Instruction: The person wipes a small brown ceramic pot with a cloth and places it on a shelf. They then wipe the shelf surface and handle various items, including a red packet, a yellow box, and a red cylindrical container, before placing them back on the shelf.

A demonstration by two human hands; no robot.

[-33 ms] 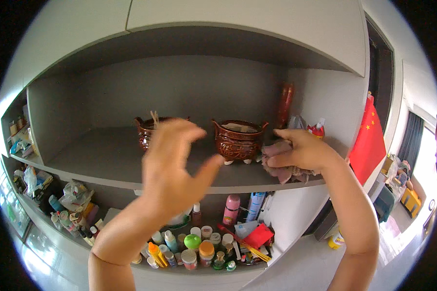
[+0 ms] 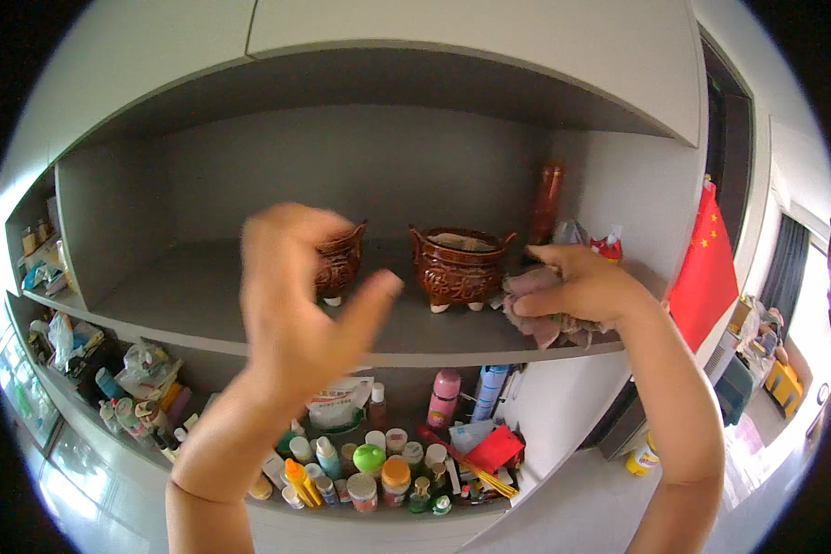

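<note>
Two brown glazed pots with small handles and pale feet stand on the dark grey shelf (image 2: 203, 277). My left hand (image 2: 295, 286), slightly blurred, is held in front of the left pot (image 2: 342, 263) with thumb and fingers apart and nothing in between. It hides much of that pot; I cannot tell whether they touch. The right pot (image 2: 460, 268) is fully in sight, with pale material inside its rim. Just right of it, my right hand (image 2: 582, 286) is closed on a crumpled pinkish-grey cloth (image 2: 537, 328) lying against the shelf near its front edge.
Behind my right hand stand a tall red-brown cylinder (image 2: 547, 203) and a small red and white container (image 2: 608, 246). On the lower shelf are several jars and bottles (image 2: 395, 475), a pink flask (image 2: 444, 397) and yellow sticks (image 2: 494, 480). A red flag (image 2: 702, 268) hangs at the right.
My left hand has shifted left, so the right side of the left pot now shows. The right hand stays on the cloth. The view has moved slightly.
</note>
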